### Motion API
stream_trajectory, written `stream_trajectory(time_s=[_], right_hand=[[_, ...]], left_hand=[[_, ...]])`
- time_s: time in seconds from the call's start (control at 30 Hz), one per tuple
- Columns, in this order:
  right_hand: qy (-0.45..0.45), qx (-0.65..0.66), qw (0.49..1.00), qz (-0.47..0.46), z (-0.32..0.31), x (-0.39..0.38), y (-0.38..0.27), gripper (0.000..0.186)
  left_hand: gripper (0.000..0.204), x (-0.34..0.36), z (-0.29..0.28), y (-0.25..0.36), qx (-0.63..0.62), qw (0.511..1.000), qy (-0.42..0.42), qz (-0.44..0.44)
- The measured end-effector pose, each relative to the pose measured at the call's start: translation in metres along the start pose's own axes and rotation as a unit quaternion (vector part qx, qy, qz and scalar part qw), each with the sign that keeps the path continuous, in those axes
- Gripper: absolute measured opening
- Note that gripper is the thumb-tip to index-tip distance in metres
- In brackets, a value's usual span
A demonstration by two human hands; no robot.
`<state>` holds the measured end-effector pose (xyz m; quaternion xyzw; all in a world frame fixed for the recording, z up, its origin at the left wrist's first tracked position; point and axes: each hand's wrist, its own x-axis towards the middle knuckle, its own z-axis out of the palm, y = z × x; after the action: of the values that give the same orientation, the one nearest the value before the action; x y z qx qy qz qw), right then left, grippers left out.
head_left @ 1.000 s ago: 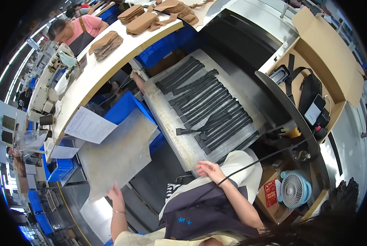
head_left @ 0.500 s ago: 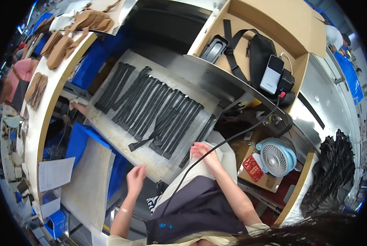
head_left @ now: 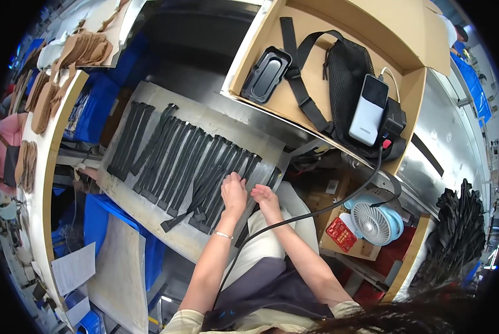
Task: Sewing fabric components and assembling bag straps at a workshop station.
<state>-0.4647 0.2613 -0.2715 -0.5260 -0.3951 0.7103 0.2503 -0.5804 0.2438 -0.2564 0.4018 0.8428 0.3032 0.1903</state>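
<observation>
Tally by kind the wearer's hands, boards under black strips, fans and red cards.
Left hand and right hand: 2
Board: 1
Fan: 1
Red card: 1
Total: 5
Black strips excluded: too overlapped to count.

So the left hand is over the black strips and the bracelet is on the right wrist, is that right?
Not quite: the head view shows the bracelet on the left wrist, not the right. The left hand is indeed over the black strips.
</observation>
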Motion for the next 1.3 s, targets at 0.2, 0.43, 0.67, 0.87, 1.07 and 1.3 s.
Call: stream_trajectory(time_s=[0.2,0.43,0.67,0.87,1.07,1.3], right_hand=[[0.049,0.059,0.997,-0.015,0.01,0.022,0.025,0.028],[-0.103,0.164,0.968,0.158,0.012,0.009,-0.031,0.053],[-0.189,0.159,0.969,-0.011,0.012,-0.031,-0.042,0.028],[-0.156,0.364,0.917,-0.047,-0.015,-0.082,-0.108,0.033],[-0.331,0.404,0.852,0.049,0.0,-0.074,-0.075,0.03],[-0.3,0.236,0.912,0.152,0.035,-0.08,-0.07,0.037]], left_hand=[[0.01,-0.004,-0.009,-0.003,0.026,0.992,-0.02,0.123],[0.015,-0.032,-0.041,-0.019,-0.119,0.978,-0.124,0.118],[0.012,-0.062,-0.086,0.005,-0.304,0.941,-0.142,0.036],[0.021,-0.117,-0.123,-0.009,-0.336,0.873,-0.351,-0.05],[0.015,-0.062,-0.101,-0.061,-0.113,0.992,0.049,0.023],[0.021,-0.012,-0.078,-0.085,0.121,0.991,-0.003,0.06]])
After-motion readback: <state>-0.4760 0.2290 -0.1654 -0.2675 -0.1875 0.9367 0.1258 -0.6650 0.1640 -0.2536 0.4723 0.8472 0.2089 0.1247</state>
